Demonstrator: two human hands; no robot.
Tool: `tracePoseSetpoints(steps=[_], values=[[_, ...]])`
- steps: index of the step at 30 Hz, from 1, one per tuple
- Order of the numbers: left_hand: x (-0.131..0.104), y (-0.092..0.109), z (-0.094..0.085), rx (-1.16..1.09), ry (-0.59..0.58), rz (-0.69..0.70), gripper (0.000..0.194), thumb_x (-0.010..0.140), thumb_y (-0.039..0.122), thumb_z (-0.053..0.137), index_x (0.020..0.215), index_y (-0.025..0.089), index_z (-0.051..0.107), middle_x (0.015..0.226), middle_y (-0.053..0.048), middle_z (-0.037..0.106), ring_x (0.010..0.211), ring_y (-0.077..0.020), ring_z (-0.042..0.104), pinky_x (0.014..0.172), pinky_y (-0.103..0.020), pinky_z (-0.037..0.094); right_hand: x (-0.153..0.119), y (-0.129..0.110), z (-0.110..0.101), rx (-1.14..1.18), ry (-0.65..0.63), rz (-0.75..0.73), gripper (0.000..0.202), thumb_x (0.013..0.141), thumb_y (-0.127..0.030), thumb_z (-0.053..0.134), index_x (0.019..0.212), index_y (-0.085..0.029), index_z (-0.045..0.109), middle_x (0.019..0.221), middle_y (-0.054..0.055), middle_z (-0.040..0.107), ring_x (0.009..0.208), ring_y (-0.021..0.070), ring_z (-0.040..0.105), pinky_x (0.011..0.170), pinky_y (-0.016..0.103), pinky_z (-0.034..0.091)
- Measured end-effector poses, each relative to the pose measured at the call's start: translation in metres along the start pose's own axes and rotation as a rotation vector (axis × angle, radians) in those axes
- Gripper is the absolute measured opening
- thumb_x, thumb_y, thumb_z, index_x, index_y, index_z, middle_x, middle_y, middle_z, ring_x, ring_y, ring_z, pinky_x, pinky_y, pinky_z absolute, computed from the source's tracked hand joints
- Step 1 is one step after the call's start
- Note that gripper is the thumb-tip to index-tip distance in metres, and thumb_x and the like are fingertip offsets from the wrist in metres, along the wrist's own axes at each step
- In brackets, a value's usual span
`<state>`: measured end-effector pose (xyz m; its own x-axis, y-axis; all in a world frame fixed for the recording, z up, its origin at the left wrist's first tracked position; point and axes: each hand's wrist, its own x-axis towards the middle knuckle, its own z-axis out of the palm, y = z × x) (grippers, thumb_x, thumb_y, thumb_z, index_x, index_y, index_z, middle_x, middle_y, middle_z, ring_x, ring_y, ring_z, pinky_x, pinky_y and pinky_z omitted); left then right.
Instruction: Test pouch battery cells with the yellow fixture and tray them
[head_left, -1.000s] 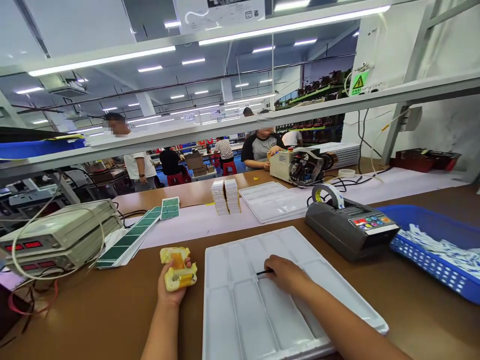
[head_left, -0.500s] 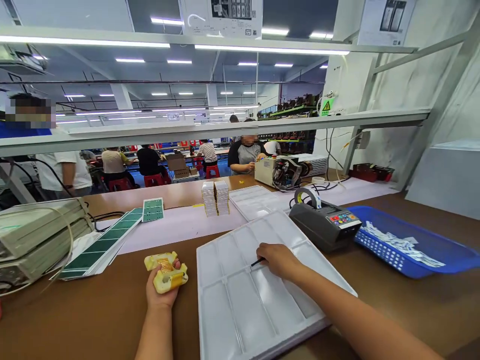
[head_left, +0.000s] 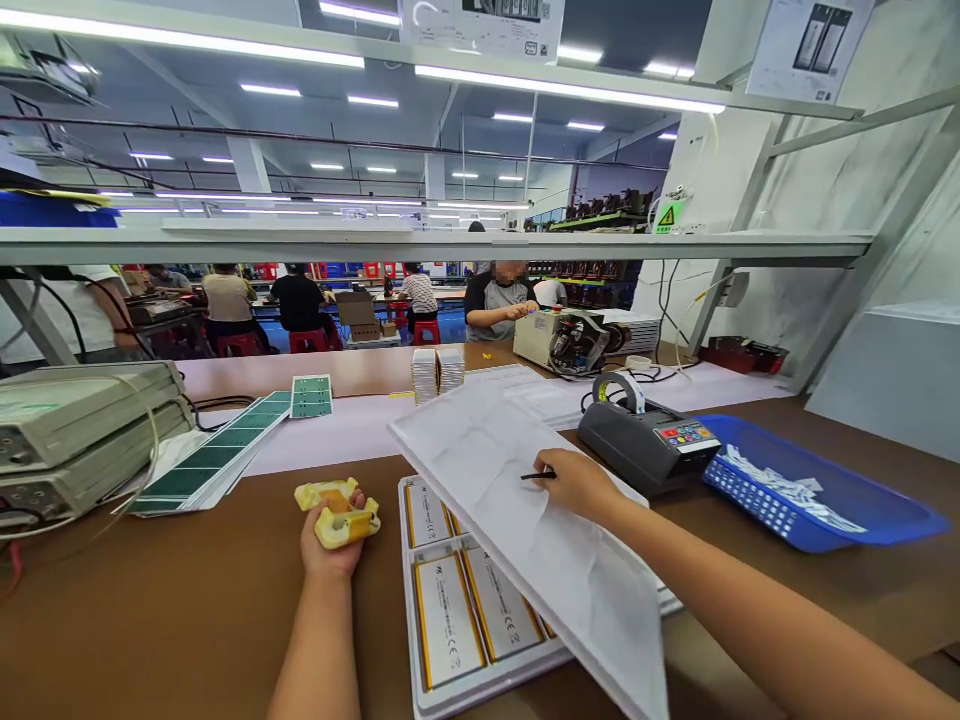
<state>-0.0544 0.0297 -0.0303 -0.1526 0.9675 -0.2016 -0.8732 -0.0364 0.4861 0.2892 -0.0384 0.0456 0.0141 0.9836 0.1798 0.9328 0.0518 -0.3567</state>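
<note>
Over the brown table (head_left: 180,580), the white tray (head_left: 517,530), likely light and flexible, best held by its rim, tilts above flat packs (head_left: 448,615), right hand (head_left: 581,485) gripping a black stick (head_left: 534,476), left hand (head_left: 330,548) a yellow block (head_left: 343,531).

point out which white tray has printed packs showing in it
The lower tray, on the brown table beside the left hand, partly covered by the skewed tray at the right hand. Only this one shows packs inside.
</note>
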Motion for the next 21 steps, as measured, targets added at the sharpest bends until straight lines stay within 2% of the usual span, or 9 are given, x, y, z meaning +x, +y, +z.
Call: tracePoseSetpoints(steps=[4,7,11,15,18,21], values=[[-0.003,0.0,0.002,-0.018,0.025,-0.002,0.034,0.065,0.013,0.049,0.097,0.017,0.056,0.085,-0.007,0.063,0.072,-0.0214,0.061,0.059,-0.036,0.052,-0.007,-0.009,0.014,-0.041,-0.001,0.049,0.019,0.08,-0.024,0.044,0.09,-0.02,0.059,0.091,0.006,0.065,0.082,0.0197,0.057,0.06,0.025,0.032],[-0.005,0.001,0.002,-0.037,0.027,-0.005,0.034,0.065,0.013,0.049,0.098,0.019,0.056,0.088,-0.007,0.063,0.076,-0.0218,0.061,0.059,-0.035,0.052,-0.023,-0.007,0.01,-0.071,0.042,0.05,0.027,0.085,-0.023,0.036,0.098,-0.02,0.058,0.093,0.007,0.066,0.085,0.0202,0.059,0.064,0.026,0.035],[-0.003,0.0,0.003,-0.043,0.031,0.012,0.033,0.065,0.012,0.049,0.097,0.02,0.056,0.09,-0.007,0.063,0.078,-0.0218,0.061,0.059,-0.035,0.052,-0.061,0.016,-0.003,-0.099,-0.037,0.005,0.031,0.086,-0.027,0.032,0.099,-0.022,0.06,0.09,0.007,0.067,0.08,0.0222,0.062,0.064,0.028,0.04],[-0.003,-0.001,0.003,-0.035,0.046,0.006,0.029,0.065,0.013,0.05,0.093,0.017,0.057,0.086,-0.007,0.062,0.073,-0.0203,0.061,0.06,-0.035,0.052,-0.107,0.049,0.008,0.112,-0.084,-0.023,0.033,0.081,-0.023,0.036,0.102,-0.023,0.061,0.103,0.004,0.064,0.092,0.0198,0.059,0.078,0.028,0.043],[-0.005,-0.002,0.004,-0.034,0.05,0.007,0.026,0.066,0.014,0.051,0.09,0.018,0.057,0.084,-0.006,0.062,0.072,-0.0197,0.061,0.06,-0.035,0.052,-0.139,0.062,0.029,0.313,-0.05,0.083,0.028,0.077,-0.033,0.044,0.092,-0.022,0.065,0.092,0.004,0.067,0.086,0.019,0.06,0.075,0.025,0.044],[-0.007,-0.002,0.005,-0.03,0.069,0.014,0.025,0.065,0.014,0.051,0.089,0.017,0.057,0.084,-0.008,0.061,0.074,-0.0211,0.061,0.06,-0.035,0.052,-0.16,0.059,0.045,0.548,-0.024,0.288,0.039,0.071,-0.053,0.048,0.06,-0.018,0.06,0.059,0.003,0.061,0.059,0.0162,0.054,0.055,0.023,0.041]])
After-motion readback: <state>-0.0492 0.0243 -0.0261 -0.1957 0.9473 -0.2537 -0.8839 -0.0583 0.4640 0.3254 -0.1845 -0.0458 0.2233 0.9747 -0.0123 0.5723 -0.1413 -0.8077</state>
